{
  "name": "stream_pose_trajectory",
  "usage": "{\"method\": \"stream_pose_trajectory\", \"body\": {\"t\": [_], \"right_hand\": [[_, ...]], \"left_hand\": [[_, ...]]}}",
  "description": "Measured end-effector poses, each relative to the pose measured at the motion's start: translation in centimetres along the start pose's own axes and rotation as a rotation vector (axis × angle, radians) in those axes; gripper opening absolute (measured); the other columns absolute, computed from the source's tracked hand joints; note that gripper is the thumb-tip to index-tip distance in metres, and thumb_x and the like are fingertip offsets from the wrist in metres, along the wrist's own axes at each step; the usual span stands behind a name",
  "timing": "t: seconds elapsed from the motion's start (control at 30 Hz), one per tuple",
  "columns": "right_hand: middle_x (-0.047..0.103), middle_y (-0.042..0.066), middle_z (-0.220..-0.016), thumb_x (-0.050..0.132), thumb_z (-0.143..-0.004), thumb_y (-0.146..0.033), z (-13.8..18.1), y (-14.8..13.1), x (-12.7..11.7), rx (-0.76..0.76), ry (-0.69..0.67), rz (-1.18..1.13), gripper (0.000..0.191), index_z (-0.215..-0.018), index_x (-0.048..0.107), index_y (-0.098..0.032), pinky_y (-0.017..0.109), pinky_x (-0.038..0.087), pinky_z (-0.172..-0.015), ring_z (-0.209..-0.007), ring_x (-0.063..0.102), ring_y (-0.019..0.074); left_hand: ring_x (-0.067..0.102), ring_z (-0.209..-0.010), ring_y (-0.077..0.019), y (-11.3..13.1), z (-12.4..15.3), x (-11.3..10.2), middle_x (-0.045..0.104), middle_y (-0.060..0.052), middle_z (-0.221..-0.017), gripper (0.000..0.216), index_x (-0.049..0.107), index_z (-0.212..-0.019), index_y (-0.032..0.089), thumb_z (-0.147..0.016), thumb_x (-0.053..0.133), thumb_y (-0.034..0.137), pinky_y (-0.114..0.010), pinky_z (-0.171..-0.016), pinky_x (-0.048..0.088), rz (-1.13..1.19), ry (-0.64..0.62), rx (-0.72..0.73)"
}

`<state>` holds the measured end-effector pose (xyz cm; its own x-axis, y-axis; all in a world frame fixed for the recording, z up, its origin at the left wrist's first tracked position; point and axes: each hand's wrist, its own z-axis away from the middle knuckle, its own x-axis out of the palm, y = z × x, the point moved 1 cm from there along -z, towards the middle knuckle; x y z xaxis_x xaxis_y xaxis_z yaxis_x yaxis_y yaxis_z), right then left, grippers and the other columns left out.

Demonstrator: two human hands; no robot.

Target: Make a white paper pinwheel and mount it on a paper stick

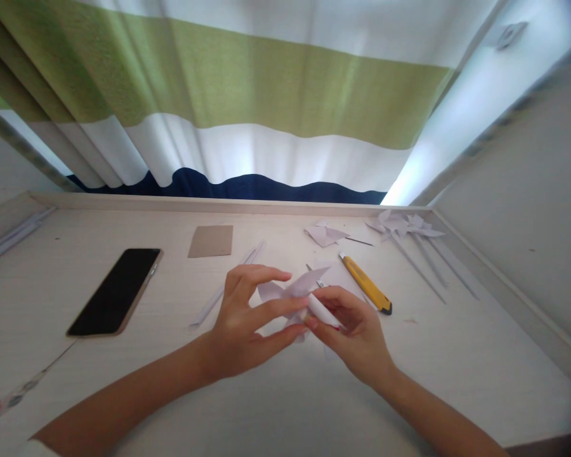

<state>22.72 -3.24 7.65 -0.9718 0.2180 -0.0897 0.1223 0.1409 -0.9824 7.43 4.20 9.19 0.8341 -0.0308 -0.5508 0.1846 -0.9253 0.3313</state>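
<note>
Both hands hold a white paper pinwheel [309, 282] above the table, in front of me. My left hand [245, 317] pinches it near the centre between thumb and forefinger, with the other fingers curved over its blades. On the other side, my right hand [354, 327] is closed on a curled blade, its thumb meeting the left fingertips near the middle. The fingers partly hide the pinwheel's centre. Just behind the hands lie a flat white sheet [340, 273] and a partly covered metal tool [320, 282], perhaps scissors. A yellow utility knife [366, 282] rests beyond my right hand.
At the back right lie several finished pinwheels [400, 225] on paper sticks. A folded paper piece [324, 235] sits near a thin dark rod [360, 241]. Leftward are a brown card square [210, 241], rolled paper sticks [219, 295] and a phone [115, 292] with a strap.
</note>
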Motion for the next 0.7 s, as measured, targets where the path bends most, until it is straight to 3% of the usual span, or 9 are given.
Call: {"method": "stream_pose_trajectory", "body": {"t": [0.13,0.2,0.3,0.43,0.57,0.7], "right_hand": [[0.062,0.0,-0.084,0.065,-0.068,-0.02,-0.1,0.0,-0.1,-0.011,0.011,0.03,0.021,-0.087,0.058,-0.025,0.029,0.049,-0.073,-0.079,0.059,0.0144],[0.062,0.0,-0.084,0.064,-0.068,-0.021,-0.2,0.0,-0.2,-0.02,0.024,0.031,0.02,-0.087,0.057,-0.024,0.027,0.05,-0.072,-0.078,0.059,0.0141],[0.062,0.0,-0.083,0.064,-0.069,-0.02,-0.3,0.3,-0.4,-0.047,0.016,0.059,0.02,-0.088,0.057,-0.024,0.026,0.05,-0.071,-0.077,0.059,0.0136],[0.062,0.001,-0.084,0.063,-0.07,-0.02,-0.4,0.9,-0.8,-0.086,-0.012,0.121,0.02,-0.089,0.058,-0.023,0.027,0.049,-0.072,-0.078,0.058,0.0139],[0.062,0.001,-0.082,0.064,-0.069,-0.02,-0.3,1.4,-1.1,-0.087,-0.027,0.142,0.019,-0.088,0.059,-0.022,0.026,0.047,-0.072,-0.076,0.058,0.0135],[0.062,0.001,-0.082,0.065,-0.067,-0.02,-0.1,1.8,-1.4,-0.054,-0.016,0.148,0.02,-0.087,0.06,-0.023,0.026,0.047,-0.071,-0.076,0.058,0.0135]], "left_hand": [[0.044,-0.107,-0.0248,-0.2,-0.3,0.3,0.048,-0.011,-0.113,0.054,0.046,-0.108,0.019,-0.061,0.071,0.029,-0.048,-0.095,0.03,0.035,0.011,-0.103],[0.043,-0.11,-0.026,-0.4,-0.5,0.4,0.049,-0.014,-0.116,0.07,0.037,-0.117,0.015,-0.06,0.071,0.038,-0.05,-0.1,0.022,0.021,-0.048,-0.173],[0.052,-0.099,-0.0217,-0.6,-0.9,0.5,0.061,-0.007,-0.099,0.051,0.05,-0.104,0.018,-0.063,0.067,0.043,-0.047,-0.101,0.019,0.022,-0.204,-0.176],[0.057,-0.083,-0.0164,-0.7,-1.5,0.3,0.065,0.001,-0.075,0.025,0.061,-0.077,0.02,-0.066,0.066,0.041,-0.044,-0.1,0.02,0.039,-0.267,-0.153],[0.057,-0.085,-0.0152,-0.9,-1.7,0.4,0.065,0.003,-0.077,0.019,0.063,-0.081,0.024,-0.069,0.063,0.04,-0.042,-0.101,0.016,0.058,-0.393,-0.172],[0.057,-0.081,-0.0125,-1.3,-1.7,0.9,0.066,0.003,-0.081,0.014,0.062,-0.085,0.025,-0.074,0.06,0.032,-0.036,-0.098,0.022,0.146,-0.477,-0.187]]}}
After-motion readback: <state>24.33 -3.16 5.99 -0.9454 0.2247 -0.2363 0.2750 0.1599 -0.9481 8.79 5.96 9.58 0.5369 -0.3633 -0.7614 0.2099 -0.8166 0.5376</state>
